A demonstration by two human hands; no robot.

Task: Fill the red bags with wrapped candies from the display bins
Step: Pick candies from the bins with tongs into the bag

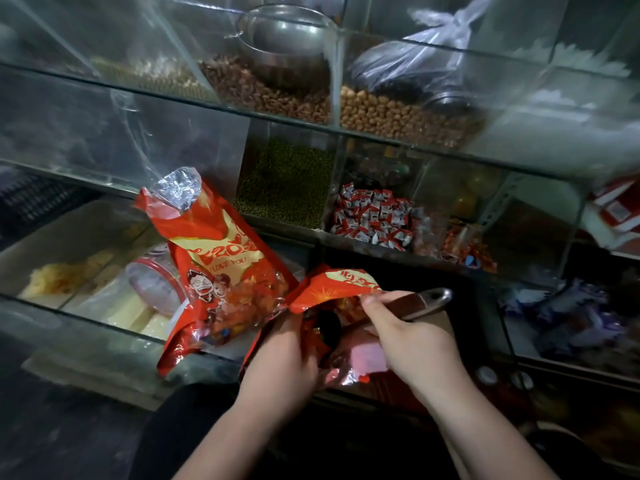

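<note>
Two red bags in view: filled red bag (221,268) leaning upright against the glass bin edge at 9 o'clock of the hands, top crumpled and agape; open red bag (332,292) at centre, being loaded. Two hands: left hand (282,358) clamped around that bag's side, holding the mouth up; right hand (408,337) curled tight on a metal scoop (420,301), handle pointing to 2 o'clock, bowl end buried in the bag mouth. One scoop.

Step in hand, as judged: tipping candies in. To do well: keep mouth pulled wide with left hand, scoop lip well inside before tilting, pour slowly, bag kept upright to avoid spill over the bin rim.

One bin of red-and-white wrapped candies (374,216) at 1 o'clock of the hands; one more of orange-red wrapped sweets (464,244) just beside it at 2 o'clock, possibly two sorts mixed, too blurred to tell. Individual candies far too many to count.
</note>
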